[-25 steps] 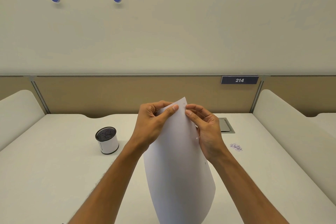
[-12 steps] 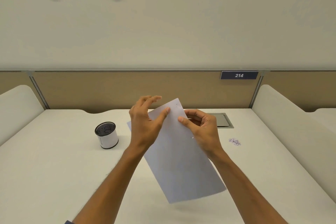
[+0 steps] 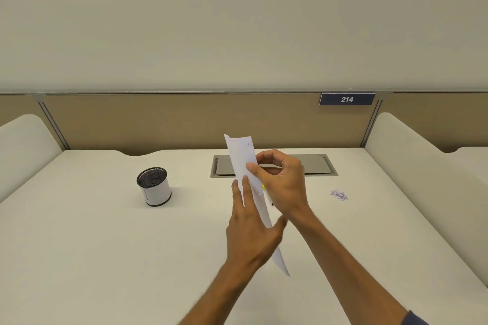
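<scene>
The paper (image 3: 241, 152) is held in the air above the desk (image 3: 105, 245), in front of the person, and it is turned almost edge-on to the camera, so it looks like a narrow white strip. Its top end leans away, over the far part of the desk, and its lower corner points down toward the near side. The right hand (image 3: 282, 185) pinches the paper a little below the top, with the thumb on the near face and the curled fingers behind it. The left hand (image 3: 250, 232) is lower down. Its fingers (image 3: 244, 192) are straight and lie flat along the left face of the paper, and the thumb stands out on the other side. The thumb is blurred, so I cannot tell if it presses the sheet. To the left, well apart from the hands, a cup (image 3: 154, 187) with a dark mesh rim stands upright on the desk. Behind the right hand there is a grey hatch (image 3: 317, 165) set into the desk. To the right lies a small heap of purple bits (image 3: 338, 195). On the partition behind is a sign (image 3: 346, 99) with the number 214.
</scene>
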The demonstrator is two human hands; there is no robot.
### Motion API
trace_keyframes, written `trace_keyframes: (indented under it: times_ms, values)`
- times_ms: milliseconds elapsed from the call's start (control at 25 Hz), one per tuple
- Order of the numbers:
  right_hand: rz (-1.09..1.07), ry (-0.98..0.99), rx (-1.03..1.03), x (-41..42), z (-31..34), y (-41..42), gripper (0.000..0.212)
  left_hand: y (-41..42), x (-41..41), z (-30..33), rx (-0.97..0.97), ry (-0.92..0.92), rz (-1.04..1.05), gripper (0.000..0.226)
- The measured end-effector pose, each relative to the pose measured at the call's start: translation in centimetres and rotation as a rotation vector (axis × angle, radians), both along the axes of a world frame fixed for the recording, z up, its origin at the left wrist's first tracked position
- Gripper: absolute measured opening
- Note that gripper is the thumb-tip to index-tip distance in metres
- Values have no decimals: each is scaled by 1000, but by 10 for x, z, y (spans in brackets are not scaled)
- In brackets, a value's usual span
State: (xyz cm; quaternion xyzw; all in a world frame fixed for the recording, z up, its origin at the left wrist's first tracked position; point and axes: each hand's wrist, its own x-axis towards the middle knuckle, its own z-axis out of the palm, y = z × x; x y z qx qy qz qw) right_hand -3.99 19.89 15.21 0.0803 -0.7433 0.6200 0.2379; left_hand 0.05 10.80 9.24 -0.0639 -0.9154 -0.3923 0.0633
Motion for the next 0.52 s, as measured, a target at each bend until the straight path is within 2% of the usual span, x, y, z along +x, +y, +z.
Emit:
trace_keyframes:
  times_ms: [160, 320, 400, 480, 520]
  values:
    - [38, 21, -20, 1, -3, -9, 12, -4, -12, -2, 237, 145, 68, 60]
    - [130, -27, -26, -2, -12, -2, 15, -20, -21, 5, 441, 152, 80, 42]
    - [-62, -17, 70, -7, -25, 10, 22, -27, -28, 7, 558, 118, 73, 28]
    - [-355, -20, 322, -17, -47, 28, 33, -37, -34, 8, 683, 33, 51, 27]
    - [-411, -75, 390, -20, -58, 36, 41, -42, -37, 9, 740, -20, 44, 26]
